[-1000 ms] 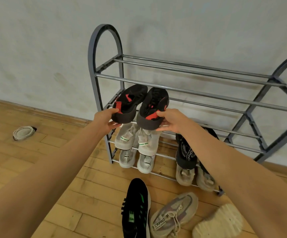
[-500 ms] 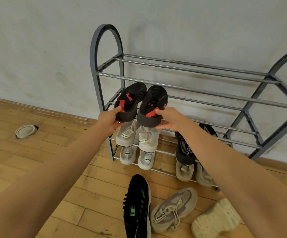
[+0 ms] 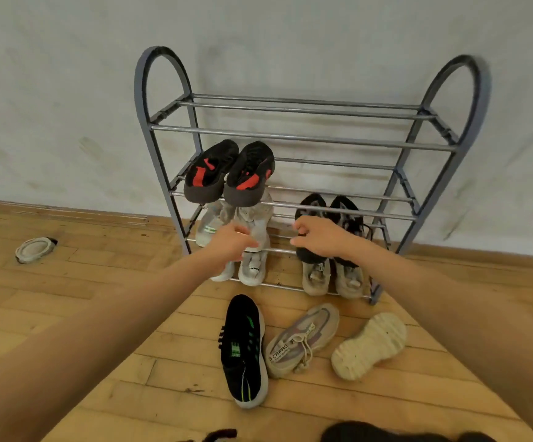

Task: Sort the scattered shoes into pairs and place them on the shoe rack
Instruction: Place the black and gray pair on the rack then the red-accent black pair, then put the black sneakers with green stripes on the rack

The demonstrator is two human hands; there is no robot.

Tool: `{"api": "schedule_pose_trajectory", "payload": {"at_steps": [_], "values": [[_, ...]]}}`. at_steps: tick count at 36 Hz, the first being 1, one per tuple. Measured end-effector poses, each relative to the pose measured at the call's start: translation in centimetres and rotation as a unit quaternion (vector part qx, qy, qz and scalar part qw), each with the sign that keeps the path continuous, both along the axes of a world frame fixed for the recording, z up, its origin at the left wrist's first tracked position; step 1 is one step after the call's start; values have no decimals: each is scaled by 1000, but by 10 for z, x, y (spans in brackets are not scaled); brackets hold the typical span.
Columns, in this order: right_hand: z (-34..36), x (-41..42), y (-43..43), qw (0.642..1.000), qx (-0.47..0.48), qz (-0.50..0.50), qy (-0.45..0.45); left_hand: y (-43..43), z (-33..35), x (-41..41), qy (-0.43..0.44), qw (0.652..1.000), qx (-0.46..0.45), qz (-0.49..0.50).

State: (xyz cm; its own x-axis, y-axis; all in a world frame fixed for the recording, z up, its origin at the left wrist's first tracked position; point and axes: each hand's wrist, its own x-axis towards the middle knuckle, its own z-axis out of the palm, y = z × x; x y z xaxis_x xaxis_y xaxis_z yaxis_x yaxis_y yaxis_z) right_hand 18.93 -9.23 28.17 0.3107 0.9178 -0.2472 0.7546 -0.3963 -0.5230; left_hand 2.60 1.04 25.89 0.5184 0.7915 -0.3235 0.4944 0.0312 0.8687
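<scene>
- On my feed the black-and-red shoes (image 3: 228,173) sit as a pair on the shoe rack (image 3: 303,135), second shelf, left end, heels hanging over the front bar.
- My left hand (image 3: 230,242) and right hand (image 3: 321,239) hover empty in front of the lower shelves, each grip loosely spread and pinching nothing.
- On the floor (image 3: 67,301) lie a black shoe (image 3: 242,349), a grey shoe (image 3: 300,339) (laces up) and an upturned cream shoe (image 3: 368,346).
</scene>
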Motion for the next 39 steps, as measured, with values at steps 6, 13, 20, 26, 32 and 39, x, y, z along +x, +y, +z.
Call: {"api": "schedule_pose_trajectory", "payload": {"at_steps": [6,13,20,26,32,39], "values": [[-67,24,-79,988,-128,66,-51,-59,-63,16,165,952,64,-250],[-158,43,-157,968,-239,66,-44,-93,-146,29,297,868,70,-391],[-231,47,-202,945,-317,72,23,-121,-224,47,320,830,75,-451],[-273,40,-225,923,-370,100,39,-142,-269,48,322,829,152,-432],[-294,33,-230,925,-362,82,85,-154,-289,31,311,804,257,-437],[-292,35,-228,917,-378,59,110,-153,-292,22,286,799,283,-447]]}}
